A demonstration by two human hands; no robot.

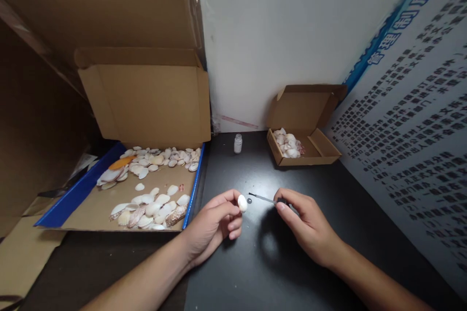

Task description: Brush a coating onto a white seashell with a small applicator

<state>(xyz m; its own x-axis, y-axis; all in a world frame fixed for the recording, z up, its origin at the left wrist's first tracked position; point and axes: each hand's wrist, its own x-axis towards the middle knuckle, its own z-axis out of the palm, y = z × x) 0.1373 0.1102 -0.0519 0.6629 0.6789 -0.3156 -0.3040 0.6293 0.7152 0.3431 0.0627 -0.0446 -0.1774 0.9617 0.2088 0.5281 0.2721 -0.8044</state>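
Pinched between the thumb and fingers of my left hand (pixel 221 214) is a small white seashell (pixel 242 203). My right hand (pixel 304 221) is closed around the dark cap of a small brush (pixel 263 198), whose thin stem points left toward the shell. The brush's dark tip is close to the shell but apart from it. A small dark round thing (pixel 249 200) shows just right of the shell; what it is I cannot make out. Behind both hands, a small clear glass bottle (pixel 238 144) with a label stands upright on the dark table (pixel 233 277).
To the left, an open blue-edged cardboard box (pixel 83 211) holds many white shells and an orange piece (pixel 121 163). A smaller open cardboard box (pixel 310 160) with shells stands at the back right. A white wall and a printed poster (pixel 412 107) bound the table.
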